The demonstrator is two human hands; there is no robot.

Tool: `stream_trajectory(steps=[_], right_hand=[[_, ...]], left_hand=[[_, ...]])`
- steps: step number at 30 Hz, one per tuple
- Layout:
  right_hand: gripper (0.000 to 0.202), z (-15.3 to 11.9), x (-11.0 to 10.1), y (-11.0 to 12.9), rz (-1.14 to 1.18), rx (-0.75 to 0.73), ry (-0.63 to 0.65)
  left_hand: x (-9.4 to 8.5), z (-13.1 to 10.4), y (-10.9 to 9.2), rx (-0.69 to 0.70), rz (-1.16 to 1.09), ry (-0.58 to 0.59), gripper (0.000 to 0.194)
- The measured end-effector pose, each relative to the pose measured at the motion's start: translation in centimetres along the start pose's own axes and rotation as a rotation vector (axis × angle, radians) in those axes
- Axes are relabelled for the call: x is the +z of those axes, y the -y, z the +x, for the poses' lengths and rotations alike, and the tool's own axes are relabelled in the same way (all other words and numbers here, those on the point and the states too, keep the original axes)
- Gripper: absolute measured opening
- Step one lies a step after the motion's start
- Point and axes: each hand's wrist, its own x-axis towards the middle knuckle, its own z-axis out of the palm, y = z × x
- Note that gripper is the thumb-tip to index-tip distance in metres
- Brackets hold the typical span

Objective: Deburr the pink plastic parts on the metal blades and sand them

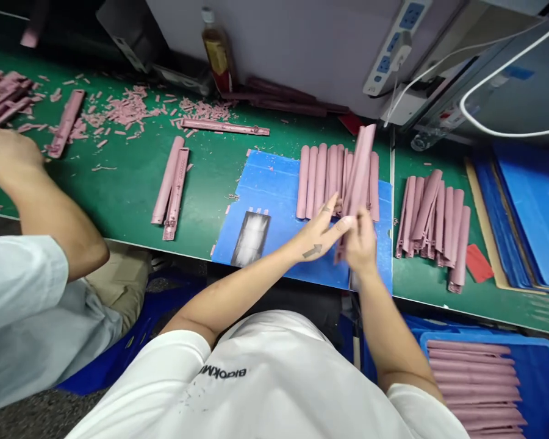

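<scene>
My right hand [361, 247] is closed around the lower part of some long pink plastic strips [360, 161], held tilted up off the mat; motion blur hides how many. Beside it, my left hand [322, 230] has its thumb and fingers apart, with the thumb tip close to the held strips. I cannot tell whether it touches them. Behind both hands, a row of similar pink strips [321, 177] lies side by side on a blue sheet [283, 247]. To the right, a second pile of pink strips [432, 213] rests on the green tabletop [128, 183].
A co-worker's arm [59, 201] reaches in at the left, near pink scraps [128, 110] and a strip pile [4, 94]. Two strips [171, 186] lie between us. Blue folders [531, 213] are at right, above a blue bin [537, 353] of strips. A bottle [217, 52] stands behind.
</scene>
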Motion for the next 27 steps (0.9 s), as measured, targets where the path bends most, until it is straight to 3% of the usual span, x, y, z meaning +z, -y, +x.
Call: stream_trajectory(steps=[2,5,8,11,13,15,17,20,22,25,27], right_hand=[[0.064,2.6,-5.9,-1.5,-0.363,0.092,-0.122],[0.054,6.3,-13.5,-3.7,-0.743,0.282,-0.197],[0.046,8.8,-16.5,-5.5,-0.791,0.330,-0.213],[0.045,10.5,-14.6,-6.0,-0.771,0.150,-0.262],[0.046,11.3,-11.9,-5.7,-0.737,0.134,-0.123],[0.041,12.1,-9.3,-5.4,-0.702,0.215,0.072],[0.034,12.6,-7.8,-5.3,-0.685,0.274,0.167],[0.032,12.3,-7.8,-5.3,-0.686,0.316,0.123],[0.028,11.3,-8.4,-5.0,-0.592,0.329,0.004],[0.016,8.8,-7.9,-3.5,-0.314,0.301,-0.139],[0.029,6.5,-5.8,-1.9,-0.122,0.246,-0.128]], left_hand=[[-2.4,1.3,-0.3,-0.005,0.104,-0.024,0.061],[-6.3,4.8,-0.4,-0.086,0.493,-0.153,0.043],[-8.2,8.4,-0.3,-0.287,0.900,-0.109,0.044],[-8.0,10.5,0.1,-0.463,1.058,0.003,0.041],[-8.0,11.1,0.7,-0.478,1.021,-0.004,0.032],[-8.7,10.9,1.3,-0.461,0.904,-0.067,0.016],[-9.9,9.9,1.8,-0.429,0.732,-0.139,0.003],[-11.2,7.1,1.9,-0.323,0.270,-0.302,0.004],[-11.1,4.8,1.4,-0.284,-0.094,-0.409,0.006],[-9.6,1.9,-0.1,-0.297,-0.378,-0.488,0.016],[-8.2,0.7,-1.2,-0.293,-0.449,-0.503,0.029]])
